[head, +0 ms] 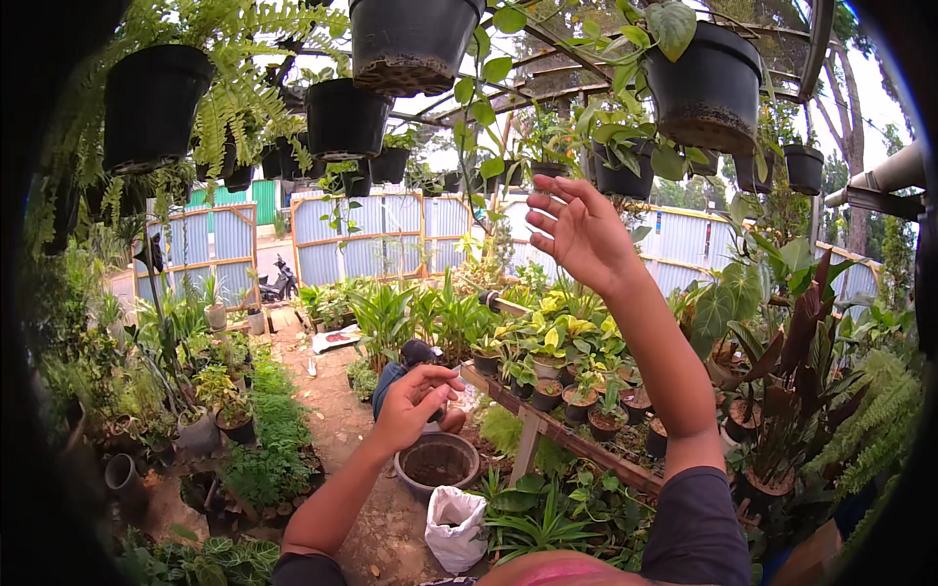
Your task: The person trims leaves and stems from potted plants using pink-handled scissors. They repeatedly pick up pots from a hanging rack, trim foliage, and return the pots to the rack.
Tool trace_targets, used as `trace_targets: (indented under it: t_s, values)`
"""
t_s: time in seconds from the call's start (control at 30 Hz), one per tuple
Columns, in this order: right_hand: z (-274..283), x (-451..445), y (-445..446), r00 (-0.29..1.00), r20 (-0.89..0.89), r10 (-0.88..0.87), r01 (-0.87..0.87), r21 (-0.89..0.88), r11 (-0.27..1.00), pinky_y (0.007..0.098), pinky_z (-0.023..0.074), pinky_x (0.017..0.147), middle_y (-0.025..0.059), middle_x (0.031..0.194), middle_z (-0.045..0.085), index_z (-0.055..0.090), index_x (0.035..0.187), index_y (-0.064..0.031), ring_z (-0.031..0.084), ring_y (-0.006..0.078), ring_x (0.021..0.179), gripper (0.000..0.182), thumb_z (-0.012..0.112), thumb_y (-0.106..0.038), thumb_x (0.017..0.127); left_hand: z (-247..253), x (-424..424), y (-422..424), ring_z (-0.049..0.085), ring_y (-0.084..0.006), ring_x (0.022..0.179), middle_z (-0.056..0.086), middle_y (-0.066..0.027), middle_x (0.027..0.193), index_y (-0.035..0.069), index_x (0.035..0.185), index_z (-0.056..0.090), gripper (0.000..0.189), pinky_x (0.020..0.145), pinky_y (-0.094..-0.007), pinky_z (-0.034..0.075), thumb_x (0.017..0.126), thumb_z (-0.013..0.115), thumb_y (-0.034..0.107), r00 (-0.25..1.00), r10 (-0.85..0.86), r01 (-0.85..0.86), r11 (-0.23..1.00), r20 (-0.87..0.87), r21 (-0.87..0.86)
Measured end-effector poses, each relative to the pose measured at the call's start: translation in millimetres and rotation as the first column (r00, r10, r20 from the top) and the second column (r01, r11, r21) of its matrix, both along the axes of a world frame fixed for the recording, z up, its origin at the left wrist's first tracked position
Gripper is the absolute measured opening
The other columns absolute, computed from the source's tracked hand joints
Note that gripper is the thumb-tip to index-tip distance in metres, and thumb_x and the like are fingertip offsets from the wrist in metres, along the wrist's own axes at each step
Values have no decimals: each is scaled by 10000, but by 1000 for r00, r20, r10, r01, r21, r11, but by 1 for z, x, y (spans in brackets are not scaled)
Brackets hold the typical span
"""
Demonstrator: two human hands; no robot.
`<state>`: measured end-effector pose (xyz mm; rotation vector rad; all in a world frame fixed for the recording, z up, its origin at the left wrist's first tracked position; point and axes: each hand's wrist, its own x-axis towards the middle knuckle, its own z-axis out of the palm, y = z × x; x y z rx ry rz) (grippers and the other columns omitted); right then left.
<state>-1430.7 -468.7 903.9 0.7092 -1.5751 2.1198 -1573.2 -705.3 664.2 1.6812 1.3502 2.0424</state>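
Observation:
My right hand [579,231] is raised at the upper centre right, palm showing and fingers spread, with nothing in it. It appears just below the hanging black plastic pots, nearest in view to a trailing vine [484,110] with heart-shaped leaves. Lower down, my left hand [421,403] is held out at chest height, fingers loosely bent and holding nothing. Below it on the path stand a wide round tub [438,492] with dark soil inside and an open white woven sack [456,542]. A large black hanging pot [418,36] is overhead.
A person in a dark cap [418,353] sits low on the path beyond my left hand, partly hidden. A wooden plant bench [586,443] with potted plants runs along the right. More hanging pots [707,88] line the top. Potted plants [198,432] flank the path [330,410] at left.

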Motion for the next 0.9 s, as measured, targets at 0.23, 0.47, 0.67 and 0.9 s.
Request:
trace_targets:
  t_s: [0.23, 0.47, 0.67, 0.9]
  values:
    - [81, -38, -62, 980, -200, 23, -4, 94, 996, 528, 440, 1095, 222, 1427, 340, 343, 1408, -30, 427, 365, 1343, 709, 714, -359, 902, 166, 34, -36, 612, -161, 1036, 639, -87, 1123, 8, 1187, 577, 214, 925, -330, 490, 975, 558, 31, 844, 431, -291, 867, -318, 404]
    - [122, -65, -108, 996, -80, 45, -48, -43, 998, 588, 164, 1206, 262, 1609, 67, -54, 1575, -57, 150, 367, 1503, 1298, 833, -517, 747, 307, 16, -61, 581, -140, 1070, 630, -57, 1171, 35, 1225, 591, 271, 930, -295, 453, 976, 598, 143, 654, 756, -516, 450, -3, 729]
    - [138, -116, -111, 988, -84, -132, 129, -41, 991, 595, 305, 1105, 210, 1521, 287, 75, 1524, -27, 328, 334, 1404, 1255, 893, -477, 686, 355, -13, -61, 481, -252, 1309, 545, -109, 1372, 71, 1428, 464, 574, 1035, -416, 395, 981, 559, 418, 704, 710, -641, 610, 39, 465]
    - [127, -114, -138, 963, -134, -236, 226, -86, 970, 616, 281, 1128, 201, 1514, 289, 87, 1519, -37, 313, 344, 1422, 1253, 906, -464, 674, 357, -16, -58, 412, -288, 1351, 515, -104, 1401, 88, 1406, 479, 592, 1066, -476, 345, 974, 544, 487, 845, 533, -520, 798, 47, 303]
